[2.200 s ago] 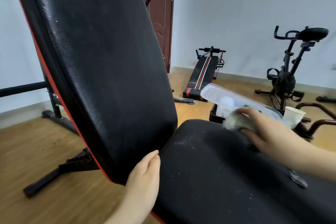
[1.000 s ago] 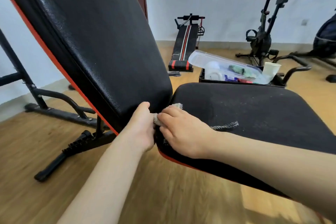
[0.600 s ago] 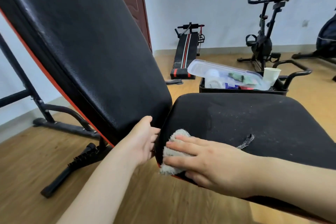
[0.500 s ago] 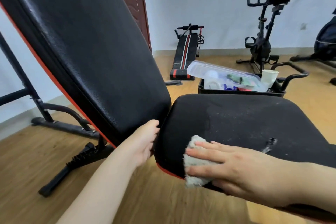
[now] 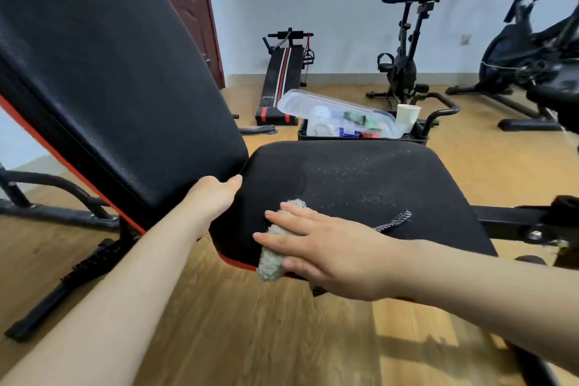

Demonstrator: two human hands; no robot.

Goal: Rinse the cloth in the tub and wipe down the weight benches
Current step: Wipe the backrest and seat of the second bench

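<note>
Along the near edge of the seat pad (image 5: 360, 185), the right hand (image 5: 329, 247) lies flat, fingers straight and spread, pressing the grey cloth (image 5: 271, 263) onto the black cover. The cloth is bunched under the fingers, and its lower end hangs past the pad's red-trimmed rim. At the pad's near left corner the left hand (image 5: 216, 197) grips the pad with one digit laid on top. The rest of its fingers are hidden in the gap where the backrest (image 5: 109, 72) meets the pad.

The step in hand looks like wiping the seat while the left hand steadies the bench. To do it well, I would open the cloth out so more of it meets the cover. I would then press evenly through the palm and draw long, overlapping strokes from the near edge toward the far one. Pale specks (image 5: 354, 172) are scattered over the middle and far half of the pad, so most of it seems unwiped. On the pad, just right of the right hand, is a frayed tear (image 5: 394, 221). Strokes there should run lightly along it so the cloth's pile does not snag.

Beyond the pad's far edge a clear plastic tub (image 5: 300, 100) sits tilted on a black cart (image 5: 421, 135), beside a paper cup (image 5: 407, 114). I cannot tell whether the tub holds water. Farther beyond the pad, a sit-up board (image 5: 283, 72) and an exercise bike (image 5: 404, 66) stand by the wall.
</note>
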